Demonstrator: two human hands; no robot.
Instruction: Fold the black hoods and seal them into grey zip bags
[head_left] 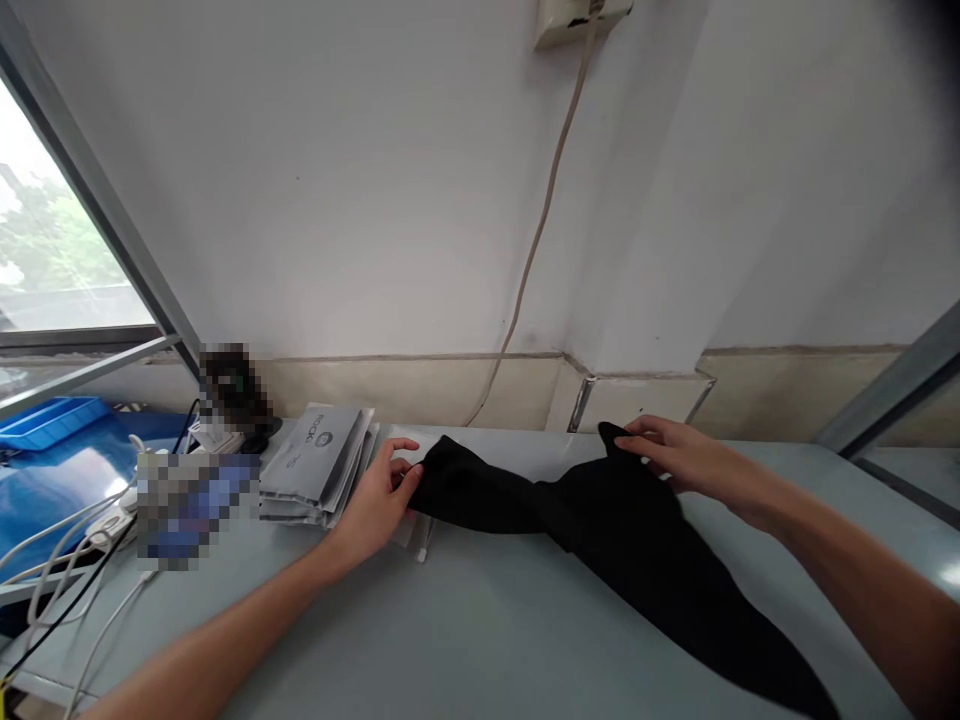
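A black cloth (pixel 600 520) stretches over the grey table, twisted near its middle, with one end running down to the bottom right edge of the view. My left hand (pixel 386 490) pinches the cloth's left end between thumb and fingers. At the cloth's upper right corner, my right hand (pixel 664 450) grips a small raised point of the fabric. Just left of my left hand lies a stack of grey printed packages (pixel 315 460). Part of a clear plastic bag (pixel 416 540) shows beneath the cloth's left end.
White cables and power strips (pixel 109 525) lie at the left, near a blue tray (pixel 52 422) and blurred-out items. A beige cord (pixel 540 225) hangs from a wall box behind the table (pixel 480 620). Metal frame bars rise at both sides.
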